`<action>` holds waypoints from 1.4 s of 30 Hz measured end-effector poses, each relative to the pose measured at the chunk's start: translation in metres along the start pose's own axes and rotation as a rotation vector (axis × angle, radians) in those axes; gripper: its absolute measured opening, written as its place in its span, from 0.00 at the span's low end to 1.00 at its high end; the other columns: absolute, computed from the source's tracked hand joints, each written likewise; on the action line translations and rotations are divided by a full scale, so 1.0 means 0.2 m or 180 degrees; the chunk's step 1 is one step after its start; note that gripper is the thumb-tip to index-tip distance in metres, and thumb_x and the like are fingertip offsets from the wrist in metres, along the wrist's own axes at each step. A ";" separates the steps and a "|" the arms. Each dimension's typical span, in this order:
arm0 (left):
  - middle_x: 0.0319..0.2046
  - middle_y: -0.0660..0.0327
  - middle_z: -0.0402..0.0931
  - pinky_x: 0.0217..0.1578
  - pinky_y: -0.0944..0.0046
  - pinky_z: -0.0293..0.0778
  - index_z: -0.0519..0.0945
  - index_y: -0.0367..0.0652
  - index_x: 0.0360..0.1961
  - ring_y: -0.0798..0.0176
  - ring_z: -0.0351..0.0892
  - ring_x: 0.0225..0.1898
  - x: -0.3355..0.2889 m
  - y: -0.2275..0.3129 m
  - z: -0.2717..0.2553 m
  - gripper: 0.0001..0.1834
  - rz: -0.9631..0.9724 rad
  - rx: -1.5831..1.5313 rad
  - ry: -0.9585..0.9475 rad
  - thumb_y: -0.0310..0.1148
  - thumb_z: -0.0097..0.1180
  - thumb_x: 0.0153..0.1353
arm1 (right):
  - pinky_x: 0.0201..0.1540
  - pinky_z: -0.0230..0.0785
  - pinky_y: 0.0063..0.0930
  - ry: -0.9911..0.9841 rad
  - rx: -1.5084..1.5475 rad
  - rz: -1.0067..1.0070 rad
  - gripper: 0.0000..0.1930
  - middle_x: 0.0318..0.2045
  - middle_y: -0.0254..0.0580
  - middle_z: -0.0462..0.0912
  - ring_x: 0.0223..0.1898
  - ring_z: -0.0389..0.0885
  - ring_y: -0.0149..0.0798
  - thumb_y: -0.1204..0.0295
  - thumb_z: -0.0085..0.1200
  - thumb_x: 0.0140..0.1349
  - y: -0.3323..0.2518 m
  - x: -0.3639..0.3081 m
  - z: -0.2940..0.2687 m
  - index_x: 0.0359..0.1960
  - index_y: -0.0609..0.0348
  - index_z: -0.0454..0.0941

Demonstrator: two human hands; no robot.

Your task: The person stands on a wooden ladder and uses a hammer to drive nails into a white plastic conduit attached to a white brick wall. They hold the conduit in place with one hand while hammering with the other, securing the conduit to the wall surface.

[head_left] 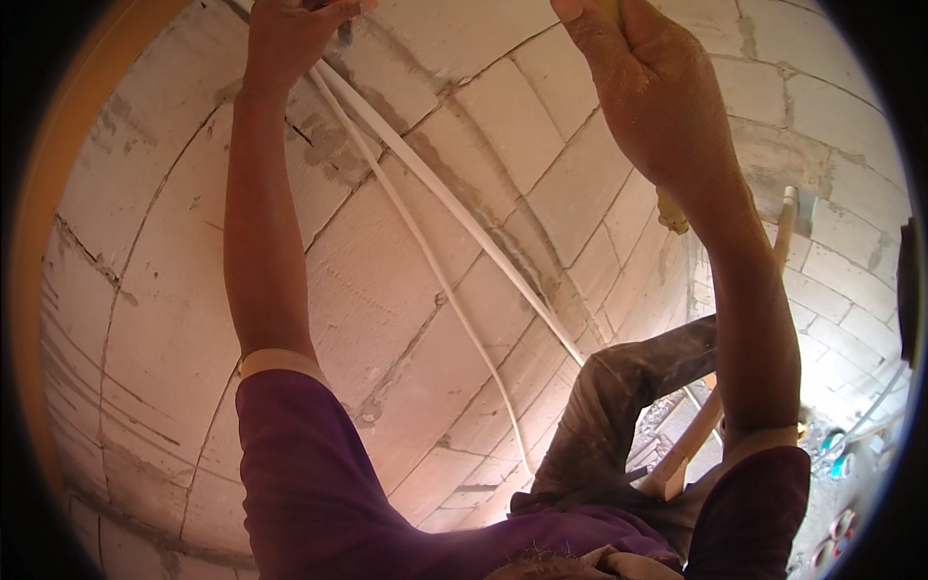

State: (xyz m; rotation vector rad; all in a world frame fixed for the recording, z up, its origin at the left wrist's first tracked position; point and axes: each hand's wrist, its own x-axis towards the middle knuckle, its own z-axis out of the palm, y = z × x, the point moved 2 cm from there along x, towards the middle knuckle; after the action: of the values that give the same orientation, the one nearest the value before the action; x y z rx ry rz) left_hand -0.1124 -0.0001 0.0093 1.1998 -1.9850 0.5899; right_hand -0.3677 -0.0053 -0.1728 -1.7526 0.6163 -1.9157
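Two pale conduits, the thicker one (469, 224) straight, the thinner one (414, 224) bowed, slant from 11 o'clock toward 5 o'clock, meeting or nearly so at the top. Their upper run slips behind the left hand (290, 41), raised at 11 o'clock. Yellow handle (671, 213) at 2 o'clock: dull, scuffed, its rounded lower end poking out beside the right wrist, a sliver more at thumb level; middle covered by the right hand (665, 97), between 1 and 2 o'clock. Right grip wrapped around it; fingertips cut off by the frame. Small dark piece (345, 32) just under the left thumb, mostly cropped, kind unclear. Left grip: fingers bent, but cannot tell if clasping or loose. Surroundings: pale block wall (387, 300) fills most of the view, joints uneven, grey mortar smears. Bent leg (604, 406) in dusty dark trousers at 4 o'clock, in front of the thicker conduit's lower stretch. Orange-brown strip (31, 290) curves along 9 o'clock. Tan pole (692, 437), from near 3 down toward 5 o'clock, partly blocked by right forearm. Small teal items (839, 464) low at 4 o'clock, blurred.
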 end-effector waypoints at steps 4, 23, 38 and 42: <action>0.37 0.68 0.81 0.38 0.71 0.76 0.81 0.40 0.50 0.75 0.78 0.36 0.00 0.00 0.01 0.22 0.0036 0.0098 -0.0005 0.16 0.65 0.51 | 0.22 0.63 0.41 -0.0251 0.0174 -0.0059 0.21 0.15 0.47 0.72 0.18 0.72 0.40 0.60 0.48 0.76 0.10 0.02 -0.01 0.28 0.66 0.72; 0.37 0.70 0.82 0.38 0.73 0.75 0.81 0.36 0.57 0.78 0.75 0.36 -0.02 0.03 0.13 0.26 0.0160 0.0330 -0.0132 0.17 0.64 0.53 | 0.23 0.63 0.41 0.0645 0.0843 -0.0697 0.20 0.16 0.50 0.72 0.19 0.71 0.43 0.60 0.48 0.76 0.04 0.15 0.12 0.29 0.65 0.70; 0.34 0.71 0.81 0.33 0.71 0.73 0.82 0.38 0.54 0.78 0.75 0.33 -0.07 -0.02 0.06 0.24 0.0069 0.0677 0.0119 0.20 0.66 0.54 | 0.37 0.71 0.57 0.0493 0.0857 -0.0811 0.21 0.27 0.69 0.80 0.32 0.81 0.69 0.59 0.46 0.74 0.02 0.20 0.21 0.32 0.67 0.74; 0.33 0.70 0.81 0.32 0.71 0.74 0.82 0.38 0.54 0.77 0.75 0.32 0.00 -0.02 0.12 0.23 0.0144 0.0436 0.0033 0.19 0.65 0.54 | 0.34 0.70 0.53 -0.0017 0.0020 -0.0292 0.21 0.25 0.65 0.80 0.28 0.81 0.63 0.60 0.46 0.75 0.19 0.23 0.34 0.31 0.67 0.74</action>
State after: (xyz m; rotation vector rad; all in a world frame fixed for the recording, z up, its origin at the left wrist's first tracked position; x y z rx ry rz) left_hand -0.1172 -0.0185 -0.0057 1.2330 -1.9941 0.7640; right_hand -0.3010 -0.0650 -0.1551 -1.8103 0.5357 -1.9710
